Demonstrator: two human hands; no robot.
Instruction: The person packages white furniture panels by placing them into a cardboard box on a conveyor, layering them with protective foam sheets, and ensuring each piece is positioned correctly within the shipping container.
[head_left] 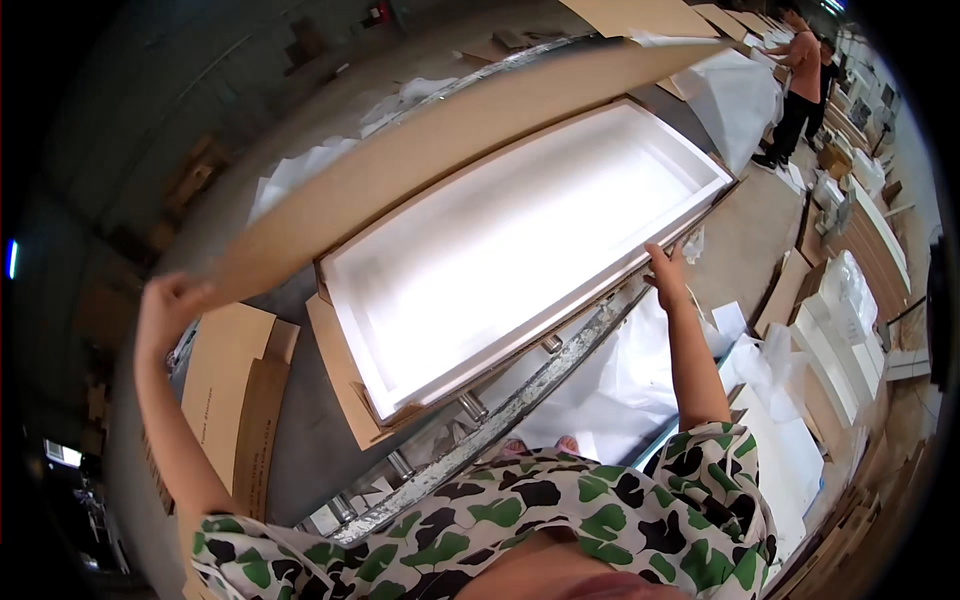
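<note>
A long white tray-like panel (520, 240) with a raised rim lies in an open cardboard box (345, 375), slanting from lower left to upper right. Along its far side stands a long brown cardboard flap (430, 140), smeared by motion. My left hand (175, 310) is closed on the flap's left end, its fingers slightly blurred. At the near right edge, my right hand (667, 275) grips the side of the cardboard box, thumb on top and fingers partly hidden.
The box rests on a roller conveyor (470, 405) with a worn metal rail. Folded cardboard (225, 385) lies at left. White plastic sheeting (615, 385) hangs below the rail. Two people (800, 75) stand at the far right, near stacked boards (845, 340).
</note>
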